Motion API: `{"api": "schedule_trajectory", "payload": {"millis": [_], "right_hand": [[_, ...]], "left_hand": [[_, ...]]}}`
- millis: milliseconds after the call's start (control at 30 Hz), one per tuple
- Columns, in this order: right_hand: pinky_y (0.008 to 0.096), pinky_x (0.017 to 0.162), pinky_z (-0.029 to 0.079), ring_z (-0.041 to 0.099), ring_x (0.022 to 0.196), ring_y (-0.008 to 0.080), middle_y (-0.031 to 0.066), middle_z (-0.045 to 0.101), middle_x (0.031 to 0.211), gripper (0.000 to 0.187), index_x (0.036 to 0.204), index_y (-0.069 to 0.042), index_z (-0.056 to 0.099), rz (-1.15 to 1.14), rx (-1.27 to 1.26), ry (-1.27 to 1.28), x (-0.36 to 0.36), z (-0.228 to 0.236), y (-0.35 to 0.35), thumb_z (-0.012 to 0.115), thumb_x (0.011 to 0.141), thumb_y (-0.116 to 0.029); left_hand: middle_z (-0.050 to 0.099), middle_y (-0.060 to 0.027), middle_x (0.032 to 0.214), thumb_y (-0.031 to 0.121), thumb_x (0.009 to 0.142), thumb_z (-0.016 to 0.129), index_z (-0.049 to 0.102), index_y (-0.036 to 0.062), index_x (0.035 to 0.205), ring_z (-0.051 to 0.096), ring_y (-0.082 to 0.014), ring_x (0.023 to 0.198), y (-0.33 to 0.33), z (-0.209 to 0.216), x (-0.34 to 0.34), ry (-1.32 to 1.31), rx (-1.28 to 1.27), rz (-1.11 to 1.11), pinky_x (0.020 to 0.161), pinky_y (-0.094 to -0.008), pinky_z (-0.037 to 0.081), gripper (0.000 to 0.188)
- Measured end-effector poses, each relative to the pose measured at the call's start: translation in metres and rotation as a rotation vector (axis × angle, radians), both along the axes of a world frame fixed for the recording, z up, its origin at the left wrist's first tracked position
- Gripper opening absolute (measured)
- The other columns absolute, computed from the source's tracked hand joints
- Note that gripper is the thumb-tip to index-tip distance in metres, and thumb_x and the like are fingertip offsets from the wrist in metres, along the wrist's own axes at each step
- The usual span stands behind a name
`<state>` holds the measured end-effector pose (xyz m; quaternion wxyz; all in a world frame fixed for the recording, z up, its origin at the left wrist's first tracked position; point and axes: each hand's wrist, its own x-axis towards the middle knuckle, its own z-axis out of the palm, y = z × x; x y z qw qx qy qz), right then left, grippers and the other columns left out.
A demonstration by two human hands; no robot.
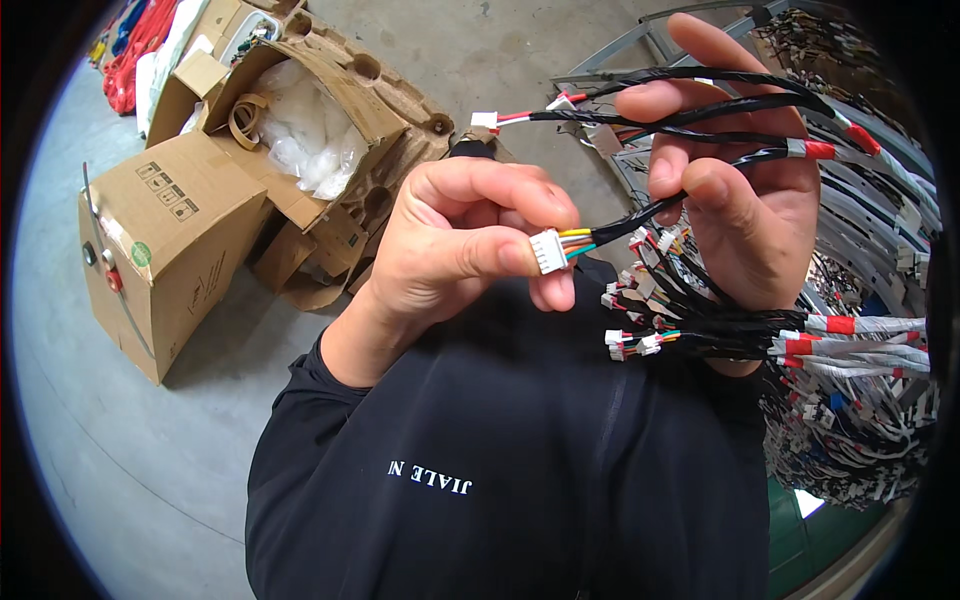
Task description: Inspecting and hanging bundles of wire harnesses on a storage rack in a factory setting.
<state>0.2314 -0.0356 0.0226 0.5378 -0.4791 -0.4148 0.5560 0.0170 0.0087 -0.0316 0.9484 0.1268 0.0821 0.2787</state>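
Between the thumb and fingers of my left hand [440, 225], a small white plug connector [547, 252] is pinched. Yellow, orange and green wires [577, 242] run from it into a black-sleeved cable. My right hand [750, 215] holds that wire harness [745, 105], its black strands looping across the fingers, with red bands on the cable at the right. Another white connector [485, 121] sticks out leftward from a strand above my left hand. Below my right hand lies a bundle of similar harnesses [720, 335] with white connectors at its left end; what carries it is partly hidden.
Many more cables [850, 430] hang in a dense mass along the right side, by a metal frame [600, 85]. At the left stand a closed cardboard box [170, 230] and an open carton [370, 110] with clear plastic bags [310, 140]. Grey floor [200, 470] lies beneath.
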Motion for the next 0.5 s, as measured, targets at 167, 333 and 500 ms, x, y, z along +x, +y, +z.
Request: {"api": "schedule_trajectory", "payload": {"millis": [167, 333, 500], "right_hand": [[0.0213, 0.075, 0.051, 0.062, 0.084, 0.0134, 0.0201, 0.061, 0.12, 0.087, 0.144, 0.007, 0.026, -0.012, -0.05, 0.112, -0.001, 0.007, 0.002, 0.079, 0.078, -0.014], [0.0303, 0.076, 0.056, 0.064, 0.091, 0.0218, 0.0184, 0.053, 0.126, 0.102, 0.149, -0.003, 0.018, 0.129, -0.04, 0.204, -0.004, 0.008, 0.006, 0.078, 0.067, 0.008], [0.0279, 0.075, 0.057, 0.066, 0.085, 0.0195, 0.0177, 0.058, 0.114, 0.091, 0.145, -0.001, 0.025, -0.06, -0.149, 0.145, -0.02, 0.013, 0.006, 0.074, 0.069, 0.013]], "left_hand": [[0.064, -0.0182, 0.095, 0.003, 0.086, 0.067, 0.062, -0.0067, 0.108, 0.069, -0.0288, 0.077, -0.002, -0.001, 0.002, 0.005, -0.045, 0.015, 0.066, -0.0358, 0.059, 0.025], [0.061, -0.0209, 0.104, 0.004, 0.091, 0.061, 0.058, -0.0093, 0.114, 0.068, -0.0281, 0.084, -0.004, 0.008, 0.005, 0.118, 0.176, 0.185, 0.074, -0.0357, 0.057, 0.027], [0.06, -0.0205, 0.108, 0.003, 0.092, 0.059, 0.058, -0.0107, 0.115, 0.067, -0.0256, 0.09, -0.008, 0.016, 0.008, 0.251, 0.323, 0.294, 0.078, -0.0341, 0.056, 0.027]]}}
